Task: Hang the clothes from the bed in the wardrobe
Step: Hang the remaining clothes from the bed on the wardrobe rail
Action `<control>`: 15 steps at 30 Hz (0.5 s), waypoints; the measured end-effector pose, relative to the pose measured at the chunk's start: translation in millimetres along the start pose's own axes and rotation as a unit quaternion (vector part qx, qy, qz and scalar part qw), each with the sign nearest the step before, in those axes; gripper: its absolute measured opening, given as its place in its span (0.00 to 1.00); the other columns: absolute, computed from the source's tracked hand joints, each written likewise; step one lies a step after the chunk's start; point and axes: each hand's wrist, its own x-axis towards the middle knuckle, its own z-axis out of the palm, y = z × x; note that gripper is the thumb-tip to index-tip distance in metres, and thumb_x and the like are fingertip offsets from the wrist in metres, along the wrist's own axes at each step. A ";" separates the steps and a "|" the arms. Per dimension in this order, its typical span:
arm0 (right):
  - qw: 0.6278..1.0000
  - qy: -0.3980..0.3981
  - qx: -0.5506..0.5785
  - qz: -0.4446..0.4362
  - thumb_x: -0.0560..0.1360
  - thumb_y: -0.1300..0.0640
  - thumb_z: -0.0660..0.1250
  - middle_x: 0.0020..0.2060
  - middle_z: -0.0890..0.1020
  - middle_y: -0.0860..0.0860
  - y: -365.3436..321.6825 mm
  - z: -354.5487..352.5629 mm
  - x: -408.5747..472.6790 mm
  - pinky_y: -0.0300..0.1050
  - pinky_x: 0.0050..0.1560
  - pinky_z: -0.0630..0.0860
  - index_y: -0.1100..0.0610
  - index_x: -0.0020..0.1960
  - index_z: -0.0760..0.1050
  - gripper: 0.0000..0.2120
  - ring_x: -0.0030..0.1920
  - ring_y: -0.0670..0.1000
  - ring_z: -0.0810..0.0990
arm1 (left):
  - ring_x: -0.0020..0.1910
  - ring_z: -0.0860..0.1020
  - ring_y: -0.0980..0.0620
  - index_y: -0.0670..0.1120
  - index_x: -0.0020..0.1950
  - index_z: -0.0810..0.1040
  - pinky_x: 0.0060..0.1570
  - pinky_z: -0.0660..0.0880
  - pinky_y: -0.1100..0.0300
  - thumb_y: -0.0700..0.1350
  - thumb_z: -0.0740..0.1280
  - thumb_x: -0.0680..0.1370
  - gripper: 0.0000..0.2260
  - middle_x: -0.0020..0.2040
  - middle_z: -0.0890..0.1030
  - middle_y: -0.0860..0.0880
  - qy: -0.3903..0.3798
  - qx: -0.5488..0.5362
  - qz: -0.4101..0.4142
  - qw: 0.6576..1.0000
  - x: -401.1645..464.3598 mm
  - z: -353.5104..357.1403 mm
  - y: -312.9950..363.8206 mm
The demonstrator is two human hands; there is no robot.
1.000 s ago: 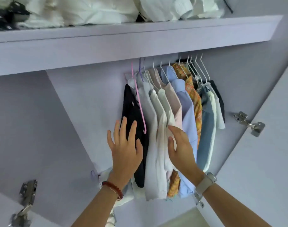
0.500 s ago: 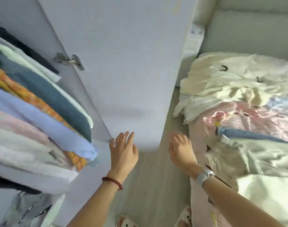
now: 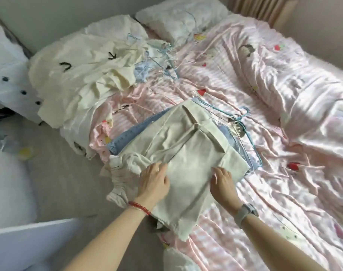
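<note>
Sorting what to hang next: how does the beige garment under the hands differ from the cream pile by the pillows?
The beige garment lies folded flat near the bed's edge; the cream pile is crumpled. Both hands touch the beige one; nothing touches the cream. Both are pale and unhung.

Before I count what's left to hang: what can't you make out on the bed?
Head view only:
- Denim garment: mostly hidden under the beige garment.
- Left hand fingertips: covered by its fold.
- Hangers: tangled, too thin to count.
- Cream pile: number of pieces unclear.
</note>
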 end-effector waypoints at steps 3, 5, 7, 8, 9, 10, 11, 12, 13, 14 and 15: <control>0.997 0.022 0.002 0.075 0.75 0.67 0.58 0.58 0.74 0.65 48.1 -15.5 29.2 0.53 0.61 0.65 0.68 0.62 0.69 0.16 0.59 0.64 0.71 | 0.69 0.62 0.48 0.50 0.71 0.62 0.65 0.62 0.53 0.46 0.57 0.77 0.22 0.72 0.61 0.49 -0.052 0.028 0.036 0.998 38.8 25.7 35.1; 0.990 0.036 0.022 0.133 0.75 0.67 0.57 0.59 0.73 0.66 74.2 -24.1 49.9 0.54 0.60 0.65 0.69 0.63 0.68 0.17 0.60 0.64 0.70 | 0.72 0.57 0.48 0.50 0.73 0.58 0.67 0.59 0.51 0.47 0.57 0.77 0.24 0.74 0.56 0.48 -0.096 0.051 0.048 0.993 54.9 45.3 47.6; 0.984 0.039 0.035 0.172 0.74 0.67 0.57 0.57 0.72 0.67 97.9 -28.0 73.7 0.55 0.58 0.65 0.69 0.62 0.67 0.16 0.59 0.65 0.70 | 0.74 0.51 0.47 0.53 0.75 0.53 0.70 0.54 0.48 0.50 0.56 0.78 0.26 0.76 0.51 0.48 -0.142 0.086 0.050 0.985 67.5 64.5 51.1; 0.982 0.033 0.040 0.183 0.74 0.67 0.56 0.57 0.72 0.68 108.6 -27.5 85.4 0.55 0.58 0.64 0.70 0.60 0.67 0.15 0.59 0.65 0.70 | 0.74 0.49 0.47 0.54 0.75 0.51 0.71 0.51 0.47 0.52 0.56 0.78 0.27 0.77 0.49 0.48 -0.164 0.103 0.046 0.980 71.9 72.8 50.0; 0.979 0.026 0.048 0.194 0.74 0.67 0.56 0.57 0.72 0.68 118.0 -26.1 97.1 0.54 0.59 0.63 0.70 0.60 0.67 0.15 0.60 0.65 0.69 | 0.75 0.47 0.47 0.55 0.75 0.49 0.72 0.49 0.47 0.53 0.55 0.78 0.27 0.77 0.47 0.49 -0.184 0.114 0.036 0.976 74.8 80.2 47.5; 0.976 0.017 0.059 0.210 0.75 0.67 0.56 0.57 0.71 0.68 125.3 -24.0 108.2 0.53 0.59 0.62 0.71 0.59 0.67 0.14 0.60 0.65 0.69 | 0.75 0.45 0.48 0.56 0.75 0.48 0.72 0.47 0.47 0.54 0.55 0.78 0.28 0.77 0.45 0.50 -0.204 0.119 0.025 0.971 76.2 86.5 44.2; 0.971 0.005 0.070 0.229 0.75 0.66 0.55 0.57 0.72 0.69 130.7 -21.4 117.1 0.52 0.58 0.63 0.70 0.59 0.67 0.14 0.59 0.65 0.70 | 0.75 0.43 0.49 0.57 0.75 0.46 0.71 0.45 0.48 0.54 0.55 0.78 0.28 0.77 0.43 0.51 -0.225 0.124 0.016 0.966 75.5 91.4 40.4; 0.966 -0.006 0.078 0.248 0.76 0.64 0.55 0.57 0.72 0.68 134.2 -17.9 124.4 0.52 0.57 0.64 0.70 0.58 0.67 0.14 0.59 0.65 0.70 | 0.75 0.41 0.50 0.57 0.75 0.44 0.71 0.44 0.49 0.54 0.55 0.78 0.29 0.77 0.41 0.51 -0.241 0.130 0.014 0.962 74.2 94.9 36.9; 0.960 -0.013 0.081 0.268 0.76 0.62 0.55 0.57 0.72 0.68 136.3 -13.9 130.3 0.52 0.58 0.64 0.69 0.59 0.67 0.14 0.60 0.65 0.70 | 0.75 0.40 0.50 0.58 0.75 0.43 0.71 0.43 0.50 0.54 0.55 0.78 0.29 0.77 0.39 0.51 -0.251 0.136 0.015 0.958 73.4 96.9 33.8; 0.953 -0.012 0.084 0.291 0.76 0.61 0.55 0.59 0.72 0.68 136.8 -10.1 135.0 0.52 0.60 0.63 0.68 0.59 0.67 0.15 0.61 0.64 0.69 | 0.75 0.39 0.50 0.58 0.75 0.42 0.71 0.42 0.50 0.54 0.55 0.78 0.30 0.76 0.39 0.52 -0.255 0.138 0.017 0.957 73.1 98.0 31.5; 0.945 -0.003 0.087 0.316 0.76 0.59 0.55 0.61 0.70 0.67 135.8 -7.3 139.5 0.53 0.63 0.62 0.66 0.61 0.67 0.16 0.63 0.63 0.67 | 0.75 0.39 0.50 0.58 0.75 0.42 0.71 0.42 0.51 0.54 0.55 0.78 0.30 0.76 0.39 0.52 -0.258 0.138 0.017 0.956 73.8 98.4 30.2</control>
